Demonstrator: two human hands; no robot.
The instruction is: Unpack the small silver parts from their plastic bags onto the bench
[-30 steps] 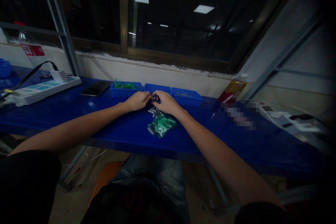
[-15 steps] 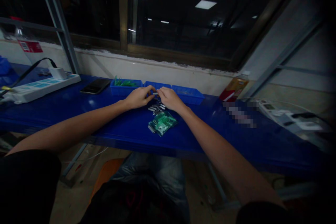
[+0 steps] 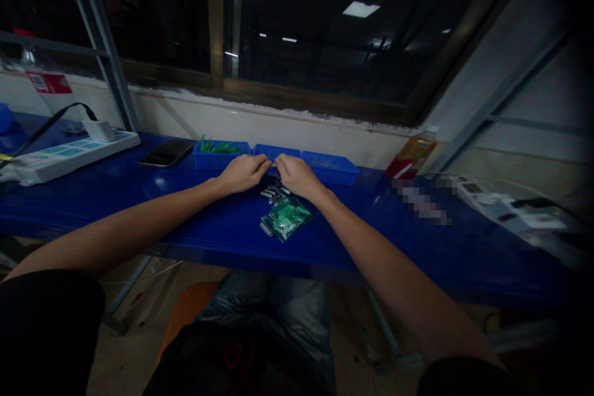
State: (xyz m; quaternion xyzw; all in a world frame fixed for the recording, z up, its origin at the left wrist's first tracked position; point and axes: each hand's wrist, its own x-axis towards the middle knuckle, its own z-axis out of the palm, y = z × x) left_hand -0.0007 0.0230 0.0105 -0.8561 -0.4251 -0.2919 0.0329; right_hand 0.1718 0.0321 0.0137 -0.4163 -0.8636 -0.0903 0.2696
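My left hand point(image 3: 245, 173) and my right hand point(image 3: 297, 174) meet fingertip to fingertip above the blue table, in front of the blue bins. Both are closed in a pinch on a small silvery piece, mostly hidden by the fingers; its exact kind is too small to tell. Just below the hands lies a loose pile of small dark and silvery bar-shaped pieces point(image 3: 273, 193). Nearer to me rests a clear plastic bag point(image 3: 290, 218) with green contents, with a grey ribbed piece point(image 3: 266, 229) by its left edge.
Along the wall stand a blue bin point(image 3: 218, 161) of green strips and two more blue bins, the right one point(image 3: 330, 170) with thin small parts. A phone point(image 3: 167, 153), a power strip point(image 3: 74, 154) and a bottle point(image 3: 49, 83) are at left. A drink bottle point(image 3: 413, 154) stands right.
A second ago my hands were lower over the pile. They rose slightly, a silvery bar showed between the fingers, and now the fingertips have closed together over it.
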